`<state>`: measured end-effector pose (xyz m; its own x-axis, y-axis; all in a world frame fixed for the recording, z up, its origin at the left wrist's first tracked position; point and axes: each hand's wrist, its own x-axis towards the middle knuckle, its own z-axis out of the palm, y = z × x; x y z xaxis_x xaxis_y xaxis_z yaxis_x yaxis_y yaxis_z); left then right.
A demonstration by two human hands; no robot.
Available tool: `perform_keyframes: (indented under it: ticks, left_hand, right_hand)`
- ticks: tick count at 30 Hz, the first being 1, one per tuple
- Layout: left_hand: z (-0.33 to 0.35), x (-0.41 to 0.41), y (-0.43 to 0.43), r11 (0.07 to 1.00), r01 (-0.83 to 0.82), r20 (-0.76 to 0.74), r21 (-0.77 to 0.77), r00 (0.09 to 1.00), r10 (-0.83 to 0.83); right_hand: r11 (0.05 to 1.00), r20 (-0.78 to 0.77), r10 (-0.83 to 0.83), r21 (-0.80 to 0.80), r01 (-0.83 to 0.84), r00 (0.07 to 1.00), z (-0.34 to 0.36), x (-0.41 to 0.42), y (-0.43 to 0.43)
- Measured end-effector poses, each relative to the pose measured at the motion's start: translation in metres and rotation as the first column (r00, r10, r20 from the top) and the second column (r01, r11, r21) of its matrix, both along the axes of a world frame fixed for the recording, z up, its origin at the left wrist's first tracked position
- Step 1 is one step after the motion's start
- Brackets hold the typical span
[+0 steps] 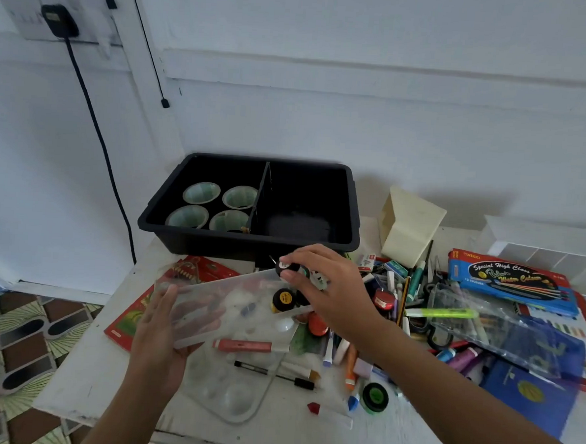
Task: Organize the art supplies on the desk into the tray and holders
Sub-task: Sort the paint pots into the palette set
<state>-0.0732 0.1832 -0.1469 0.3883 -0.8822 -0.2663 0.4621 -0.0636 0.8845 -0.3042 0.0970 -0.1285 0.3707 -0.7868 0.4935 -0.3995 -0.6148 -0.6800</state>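
A black tray stands at the back of the white desk, split by a divider, with several pale cups in its left half. My left hand holds a clear plastic box tilted above the desk, fingers underneath it. Inside the box lies a small paint pot with a yellow lid. My right hand pinches a small black paint pot over the box's far right corner.
Pens, markers, scissors and paint pots lie heaped at centre right. A blue watercolour box, a clear bag, a cream box, a clear palette and a red packet lie around. Floor shows past the desk's left edge.
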Motion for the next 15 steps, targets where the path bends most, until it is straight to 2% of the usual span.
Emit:
perform_keyframes:
  ticks: [5, 11, 15]
  left_hand:
    - [0.001, -0.001, 0.001, 0.998, -0.001, -0.011, 0.057, 1.0, 0.002]
    - [0.004, 0.005, -0.002, 0.998, -0.006, 0.001, 0.062, 1.0, 0.006]
    - [0.006, 0.005, -0.005, 0.998, -0.014, 0.007, 0.059, 1.0, 0.014]
  right_hand:
    - [0.995, -0.177, 0.031, -0.087, -0.047, 0.984, -0.02, 0.007, -0.016]
    - [0.989, -0.204, -0.057, -0.149, 0.027, 0.977, -0.024, 0.008, -0.019]
    - [0.993, -0.264, -0.067, -0.109, 0.04, 0.962, -0.018, 0.007, -0.019]
